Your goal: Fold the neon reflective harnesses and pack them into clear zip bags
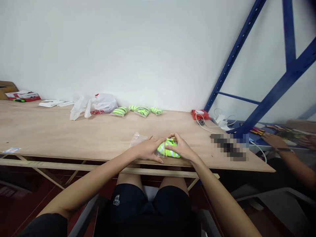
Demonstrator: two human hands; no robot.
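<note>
A folded neon yellow-green reflective vest (pixel 172 153) with silver stripes lies near the table's front edge, between my hands. Its left part is inside a clear plastic bag (pixel 138 139), whose rest stretches out flat to the left. My left hand (pixel 149 149) lies over the bag, with fingers and thumb on either side of the vest's left end. From the right, my right hand (pixel 181 148) grips the vest, its fingers curved over the top and its thumb pressed on the front.
Several bagged neon bundles (pixel 142 111) lie along the wall beside a white shopping bag (pixel 105 102). At the right are a red package (pixel 199 114) with a white cable, a pixelated patch (pixel 228 147) and a blue metal frame (pixel 234 46). Another person's hand (pixel 274 141) is beyond.
</note>
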